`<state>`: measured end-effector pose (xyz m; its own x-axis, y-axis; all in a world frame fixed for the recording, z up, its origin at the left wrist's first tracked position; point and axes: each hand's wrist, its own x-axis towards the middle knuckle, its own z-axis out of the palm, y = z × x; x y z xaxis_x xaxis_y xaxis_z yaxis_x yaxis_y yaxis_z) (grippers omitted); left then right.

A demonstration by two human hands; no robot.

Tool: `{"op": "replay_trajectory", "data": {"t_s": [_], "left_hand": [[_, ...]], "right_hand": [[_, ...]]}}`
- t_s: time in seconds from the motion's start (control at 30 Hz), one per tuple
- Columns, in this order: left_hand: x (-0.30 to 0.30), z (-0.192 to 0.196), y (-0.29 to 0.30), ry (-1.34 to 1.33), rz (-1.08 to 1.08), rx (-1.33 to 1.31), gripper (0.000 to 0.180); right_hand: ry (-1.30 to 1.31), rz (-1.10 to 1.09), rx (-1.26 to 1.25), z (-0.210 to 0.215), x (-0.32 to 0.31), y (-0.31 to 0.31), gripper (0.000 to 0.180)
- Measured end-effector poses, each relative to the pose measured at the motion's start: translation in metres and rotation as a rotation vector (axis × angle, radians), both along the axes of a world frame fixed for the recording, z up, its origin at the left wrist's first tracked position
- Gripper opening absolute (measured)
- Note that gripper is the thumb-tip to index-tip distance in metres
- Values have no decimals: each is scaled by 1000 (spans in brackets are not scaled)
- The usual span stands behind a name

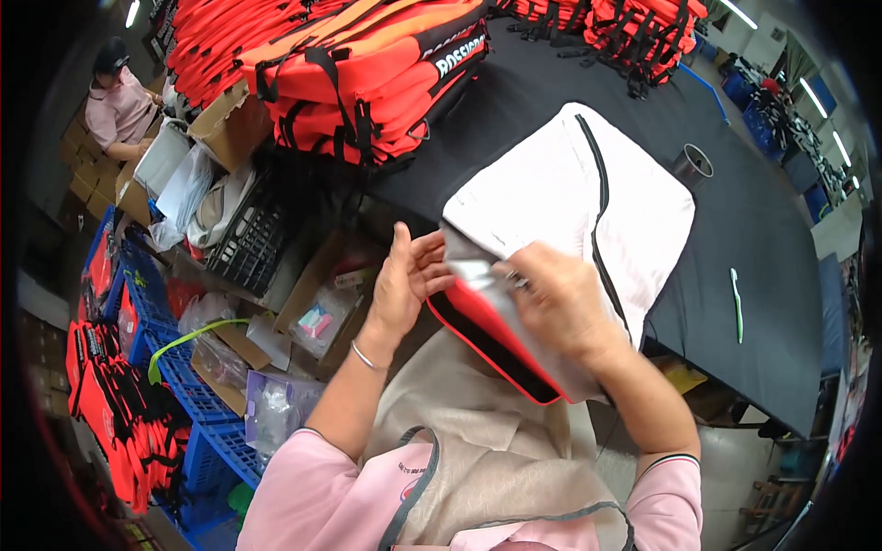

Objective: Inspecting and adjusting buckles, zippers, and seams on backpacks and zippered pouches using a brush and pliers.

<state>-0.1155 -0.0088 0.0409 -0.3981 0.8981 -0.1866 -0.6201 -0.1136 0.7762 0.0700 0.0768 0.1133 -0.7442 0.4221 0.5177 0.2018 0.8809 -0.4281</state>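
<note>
A bag with a white lining [528,184] lies at the table's near edge, partly hanging over it toward me. A black zipper runs across the white side, and a red-edged flap with a dark strip hangs at the near end. My left hand [404,280], with a bracelet on its wrist, is beside the bag's left edge, thumb up and fingers apart. Over the near grey-white part is my right hand [556,298], its fingers curled together and slightly blurred. Something small and metallic shows at those fingers; its kind is unclear.
Stacked red-orange bags [367,92] stand at the far left of the black table [763,248]. A metal cup [693,166] and a green-white toothbrush [737,306] lie right. Blue crates [207,395] and cartons fill the left side. Another person [119,106] works at far left.
</note>
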Motion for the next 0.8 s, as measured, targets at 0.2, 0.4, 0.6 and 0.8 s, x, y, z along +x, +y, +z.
{"op": "replay_trajectory", "data": {"t_s": [0.2, 0.4, 0.6, 0.8], "left_hand": [[-13, -1, 2, 269, -195, -135, 40], [-13, -9, 1, 240, -202, -219, 35], [-20, -18, 12, 28, -38, -38, 32], [-17, -32, 3, -39, -60, -36, 23]], "right_hand": [[-202, 52, -10, -54, -4, -40, 12], [179, -195, -552, -56, 1, -5, 32], [143, -244, -790, -57, 2, -2, 32], [237, -258, -771, -67, -6, 1, 22]]}}
